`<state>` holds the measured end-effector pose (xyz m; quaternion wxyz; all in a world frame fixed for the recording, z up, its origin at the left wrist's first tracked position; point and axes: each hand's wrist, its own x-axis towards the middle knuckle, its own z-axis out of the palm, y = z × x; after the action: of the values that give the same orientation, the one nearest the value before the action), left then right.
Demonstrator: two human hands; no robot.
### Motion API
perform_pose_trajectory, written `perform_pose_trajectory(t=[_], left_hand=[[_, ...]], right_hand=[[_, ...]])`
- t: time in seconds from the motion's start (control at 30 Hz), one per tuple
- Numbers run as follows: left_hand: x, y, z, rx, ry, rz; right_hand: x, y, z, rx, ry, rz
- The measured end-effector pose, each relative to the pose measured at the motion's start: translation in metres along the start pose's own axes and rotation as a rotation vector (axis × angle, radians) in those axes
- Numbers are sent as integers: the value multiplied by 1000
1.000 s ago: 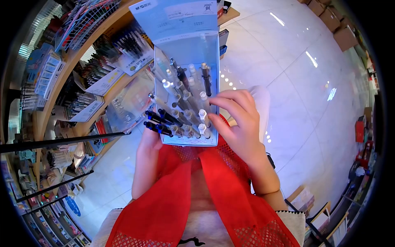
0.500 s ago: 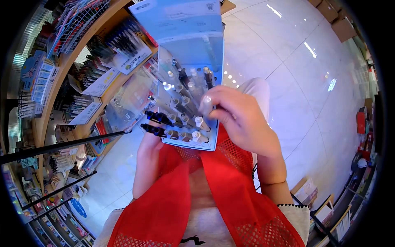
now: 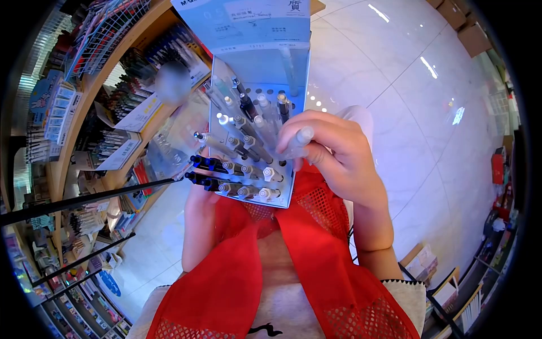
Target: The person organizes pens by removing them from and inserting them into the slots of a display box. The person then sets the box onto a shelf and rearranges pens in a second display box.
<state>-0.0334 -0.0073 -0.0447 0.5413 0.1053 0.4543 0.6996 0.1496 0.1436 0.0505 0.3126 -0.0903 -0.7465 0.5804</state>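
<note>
A light-blue display box [image 3: 293, 169] with an upright printed lid [image 3: 248, 25] is in front of my chest. Several mechanical pencils stand in its holes, with clear, white and grey barrels; dark-blue ones [image 3: 206, 164] lean out at the left front. My left hand [image 3: 202, 189] is under the box's left side and supports it; its fingers are mostly hidden. My right hand [image 3: 333, 150] pinches a whitish translucent mechanical pencil [image 3: 302, 138] between thumb and fingers, at the box's right edge. Part of that pencil is hidden by the hand.
On the left, a wooden shelf [image 3: 76, 124] carries several boxes of pens and a wire basket [image 3: 113, 42]. Clear plastic packaging [image 3: 169, 147] lies by the shelf edge. Pale floor tiles [image 3: 401, 113] stretch to the right, with cardboard boxes [image 3: 474, 39] at the far right.
The box has shifted slightly left and its lid print faces me more clearly. My right hand has turned, and the end of the pencil in it now shows above the fingers.
</note>
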Motion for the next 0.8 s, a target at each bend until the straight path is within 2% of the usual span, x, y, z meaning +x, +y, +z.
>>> perform_pose_trajectory(t=[0.1, 0.13, 0.23, 0.3, 0.33, 0.43, 0.53, 0.67, 0.8], left_hand=[[-1, 4, -1, 25, -14, 13], [2, 5, -18, -76, -113, -25], [-5, 2, -13, -101, -85, 42], [-4, -1, -17, -47, -100, 81], [-2, -2, -18, -10, -22, 63], [3, -1, -27, 9, -1, 29], [2, -2, -44, -35, -117, 7], [0, 0, -32, -89, -204, -14], [-2, -3, -36, -162, -184, -8]], right_hand=[[3, -1, -3, -75, -66, -27], [3, 0, -4, -110, -89, -44], [1, 6, 1, -115, -111, 6], [-1, 12, 1, -203, -83, -49], [-1, 14, 0, -247, -70, -77], [0, 1, 0, -193, -39, 45], [5, -10, -1, -124, -31, 42], [7, -6, 3, -148, 12, -59], [6, 6, 5, -200, -6, -150]])
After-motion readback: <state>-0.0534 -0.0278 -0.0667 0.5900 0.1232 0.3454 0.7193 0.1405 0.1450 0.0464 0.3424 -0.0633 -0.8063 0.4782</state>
